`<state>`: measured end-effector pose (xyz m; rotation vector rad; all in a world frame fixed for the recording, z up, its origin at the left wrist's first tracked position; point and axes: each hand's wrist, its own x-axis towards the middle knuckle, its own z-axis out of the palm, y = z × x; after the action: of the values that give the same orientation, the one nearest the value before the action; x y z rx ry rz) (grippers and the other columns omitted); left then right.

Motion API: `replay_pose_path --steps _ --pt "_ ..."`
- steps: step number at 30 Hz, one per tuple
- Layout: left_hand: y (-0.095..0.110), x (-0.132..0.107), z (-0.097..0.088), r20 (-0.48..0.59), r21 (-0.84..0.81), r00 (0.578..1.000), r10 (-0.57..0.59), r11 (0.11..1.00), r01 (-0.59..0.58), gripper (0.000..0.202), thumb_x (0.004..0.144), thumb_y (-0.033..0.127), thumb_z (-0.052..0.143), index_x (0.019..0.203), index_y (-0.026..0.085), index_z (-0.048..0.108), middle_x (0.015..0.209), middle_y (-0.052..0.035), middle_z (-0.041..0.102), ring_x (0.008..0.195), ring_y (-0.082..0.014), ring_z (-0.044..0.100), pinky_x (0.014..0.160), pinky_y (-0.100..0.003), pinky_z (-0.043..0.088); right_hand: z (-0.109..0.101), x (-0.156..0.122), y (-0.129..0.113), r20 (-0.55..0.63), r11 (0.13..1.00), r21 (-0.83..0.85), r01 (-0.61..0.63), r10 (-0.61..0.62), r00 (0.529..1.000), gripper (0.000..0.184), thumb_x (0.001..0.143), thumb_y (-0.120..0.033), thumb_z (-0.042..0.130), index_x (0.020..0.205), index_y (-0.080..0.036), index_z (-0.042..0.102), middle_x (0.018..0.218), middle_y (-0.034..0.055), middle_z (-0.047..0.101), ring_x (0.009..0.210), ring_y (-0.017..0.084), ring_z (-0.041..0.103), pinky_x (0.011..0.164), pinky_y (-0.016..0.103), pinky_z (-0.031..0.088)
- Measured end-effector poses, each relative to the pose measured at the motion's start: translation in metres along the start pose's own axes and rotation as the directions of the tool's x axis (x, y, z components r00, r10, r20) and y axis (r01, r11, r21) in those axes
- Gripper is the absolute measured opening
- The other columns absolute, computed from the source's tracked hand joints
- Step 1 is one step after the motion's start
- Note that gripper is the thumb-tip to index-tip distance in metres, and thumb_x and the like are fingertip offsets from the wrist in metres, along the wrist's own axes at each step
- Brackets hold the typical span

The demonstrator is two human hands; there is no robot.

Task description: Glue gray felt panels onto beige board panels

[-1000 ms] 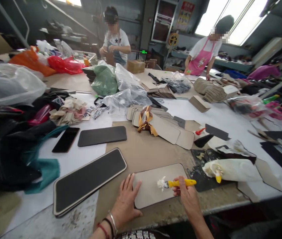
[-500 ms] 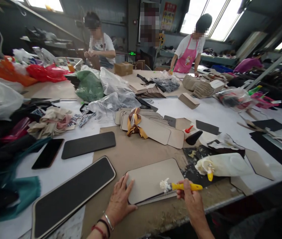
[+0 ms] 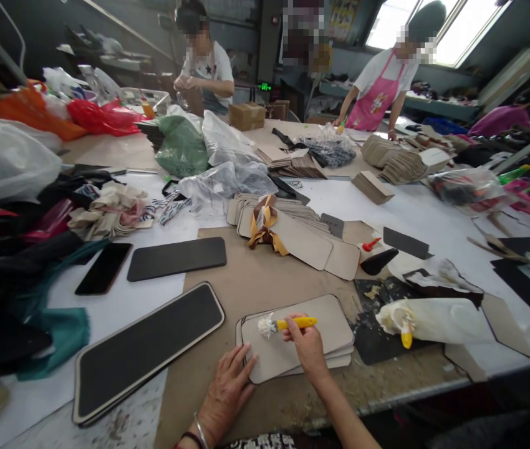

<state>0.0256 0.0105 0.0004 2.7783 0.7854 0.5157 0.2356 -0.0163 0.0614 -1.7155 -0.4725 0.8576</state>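
In my right hand is a yellow-handled glue brush, its bristles caked white, over the left part of a beige rounded board. More such boards lie beneath that one in a small stack. My left hand rests at the stack's lower left edge with its fingers stretched out onto the board. To the left lies a long black panel with a pale border. A white plastic container with a glue-crusted mouth lies on the right, with another yellow handle at its opening.
A fanned pile of beige boards lies behind, with a brown and yellow ribbon on it. A smaller black panel and a phone are at left. Plastic bags and fabric crowd the far left. Two people work across the table.
My right hand has carried the brush leftward across the board, from its right side to its left part. My left hand stays at the lower left edge. The camera view has shifted slightly.
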Motion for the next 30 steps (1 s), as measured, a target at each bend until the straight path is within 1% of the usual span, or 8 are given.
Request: replay_pose_path --steps 6,11,15,19,22,24,27,30 --pt "0.002 0.009 -0.003 -0.143 0.069 0.988 0.055 0.997 -0.045 0.040 0.080 0.033 0.058 0.117 0.021 0.054 0.118 -0.0102 0.058 0.108 -0.0238 0.052 0.086 -0.036 0.046 -0.085 0.034 0.006 -0.307 0.960 -0.273 0.055 -0.142 0.941 0.049 0.068 -0.065 0.052 0.082 -0.018 0.056 0.060 0.0045 0.064 0.057 0.022 0.063 0.062 0.033 0.050" --pt "0.002 0.012 -0.002 -0.184 0.113 0.977 0.106 0.990 -0.086 0.034 0.082 0.030 0.053 0.114 0.019 0.057 0.116 -0.0110 0.059 0.105 -0.0232 0.052 0.085 -0.035 0.042 -0.134 0.032 0.003 -0.362 0.825 -0.550 0.134 -0.380 0.851 0.047 0.077 -0.062 0.042 0.078 -0.018 0.058 0.062 0.0056 0.064 0.057 0.021 0.062 0.062 0.034 0.049" --pt "0.001 0.013 -0.002 -0.199 0.103 0.974 0.105 0.991 -0.086 0.032 0.083 0.030 0.052 0.112 0.019 0.057 0.114 -0.0106 0.059 0.104 -0.0232 0.052 0.085 -0.035 0.041 -0.116 0.002 0.008 -0.151 0.578 -0.734 0.357 -0.651 0.744 0.035 0.087 -0.047 0.040 0.082 -0.018 0.060 0.078 0.0083 0.065 0.073 0.020 0.062 0.070 0.032 0.049" --pt "0.001 0.012 0.001 -0.210 0.063 0.974 0.090 0.995 -0.078 0.030 0.083 0.029 0.052 0.111 0.019 0.057 0.108 -0.0105 0.060 0.102 -0.0238 0.053 0.085 -0.036 0.042 -0.051 -0.043 0.012 0.068 0.431 -0.729 0.531 -0.727 0.683 0.021 0.091 -0.027 0.041 0.085 -0.019 0.059 0.075 0.0059 0.063 0.072 0.017 0.061 0.066 0.027 0.051" --pt "0.000 0.010 0.004 -0.192 0.029 0.979 0.074 0.997 -0.070 0.032 0.082 0.030 0.053 0.112 0.019 0.056 0.107 -0.0103 0.060 0.102 -0.0243 0.054 0.083 -0.038 0.044 -0.007 -0.072 0.007 0.159 0.487 -0.630 0.605 -0.681 0.715 0.019 0.090 -0.022 0.041 0.084 -0.020 0.058 0.073 0.0044 0.062 0.070 0.016 0.060 0.064 0.026 0.051" --pt "-0.001 0.009 0.004 -0.186 -0.014 0.981 0.055 0.998 -0.058 0.033 0.082 0.032 0.053 0.112 0.018 0.054 0.108 -0.0107 0.061 0.101 -0.0242 0.055 0.082 -0.039 0.046 0.005 -0.082 0.002 0.183 0.579 -0.545 0.607 -0.624 0.760 0.020 0.090 -0.023 0.040 0.084 -0.020 0.058 0.074 0.0041 0.062 0.071 0.015 0.060 0.066 0.025 0.051" --pt "-0.005 0.008 -0.002 -0.158 -0.100 0.987 0.020 0.994 -0.036 0.034 0.083 0.034 0.053 0.112 0.015 0.053 0.109 -0.0117 0.061 0.101 -0.0234 0.055 0.083 -0.039 0.048 -0.004 -0.084 0.002 0.073 0.718 -0.493 0.491 -0.528 0.846 0.022 0.090 -0.031 0.041 0.083 -0.019 0.059 0.075 0.0049 0.064 0.072 0.016 0.061 0.067 0.025 0.050" --pt "-0.009 0.008 -0.009 -0.100 -0.151 0.995 0.027 0.988 -0.042 0.029 0.081 0.032 0.055 0.106 0.017 0.055 0.112 -0.0114 0.061 0.103 -0.0230 0.055 0.085 -0.039 0.048 -0.036 -0.072 0.012 -0.087 0.821 -0.493 0.289 -0.377 0.922 0.031 0.086 -0.044 0.044 0.083 -0.018 0.059 0.072 0.0056 0.065 0.064 0.018 0.062 0.061 0.027 0.050"
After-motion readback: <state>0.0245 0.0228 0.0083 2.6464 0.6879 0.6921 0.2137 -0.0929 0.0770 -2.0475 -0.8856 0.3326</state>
